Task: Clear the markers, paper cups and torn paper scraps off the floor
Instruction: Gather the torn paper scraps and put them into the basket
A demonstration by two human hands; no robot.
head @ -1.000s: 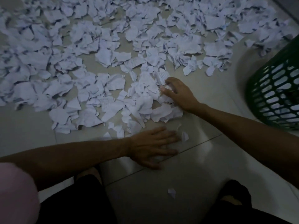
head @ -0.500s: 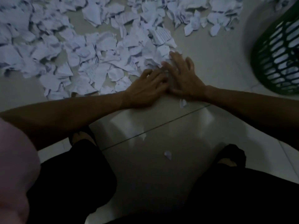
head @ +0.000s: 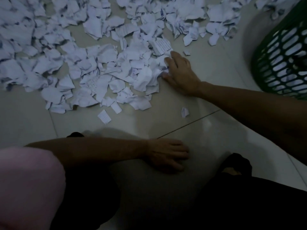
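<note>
Torn white paper scraps cover the tiled floor across the top and left. My right hand sits at the right edge of the nearest heap, with its fingers and thumb curled into a bunch of scraps. Close to my knees, my left hand lies palm down on the bare tile with its fingers stretched out; whether anything is under it is hidden. Loose single scraps lie between the two hands. No markers or paper cups are in view.
A green plastic lattice basket stands at the right edge, holding white paper. My black-clad knees fill the bottom, and a pink sleeve is at the bottom left. Bare tile lies between my hands.
My left hand has pulled back from the heap toward my knees, onto the spot where a small scrap lay. My right hand has stayed at the heap and curled into the scraps.
</note>
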